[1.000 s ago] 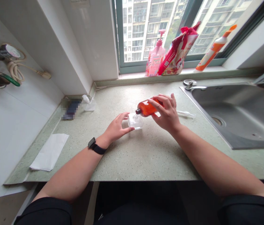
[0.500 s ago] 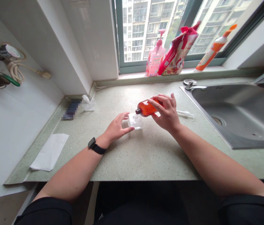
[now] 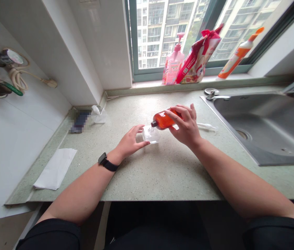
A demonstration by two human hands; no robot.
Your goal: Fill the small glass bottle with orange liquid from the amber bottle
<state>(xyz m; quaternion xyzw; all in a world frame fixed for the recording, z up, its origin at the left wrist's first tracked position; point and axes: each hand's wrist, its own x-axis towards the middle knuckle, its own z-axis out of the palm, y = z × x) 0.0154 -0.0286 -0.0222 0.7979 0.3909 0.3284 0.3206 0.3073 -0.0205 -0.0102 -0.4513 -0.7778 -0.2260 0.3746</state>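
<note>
Pose unchanged, right hand (image 3: 188, 127) curled round tilted, glossy red-orange bottle (image 3: 162, 120), left hand (image 3: 128, 143) loosely cupping squat clear bottle (image 3: 152, 136), fill unclear

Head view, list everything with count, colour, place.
tipped bottle: 1, orange, right hand
squat bottle: 1, clear, left hand
counter: 1, greenish, centre
slim item: 1, clear, counter
paper stack: 1, white, counter
plastic item: 1, translucent, counter
blurred item: 1, dark, counter
sink: 1, silver, right
metal fittings: 2, silver, sink
pump bottle: 1, pink, windowsill
pouch: 1, red, windowsill
squeeze bottle: 1, orange, windowsill
window: 1, green frame, back
wall fittings: several, mixed, left
watch: 1, black, left wrist
arms: 2, black sleeves, foreground
</note>
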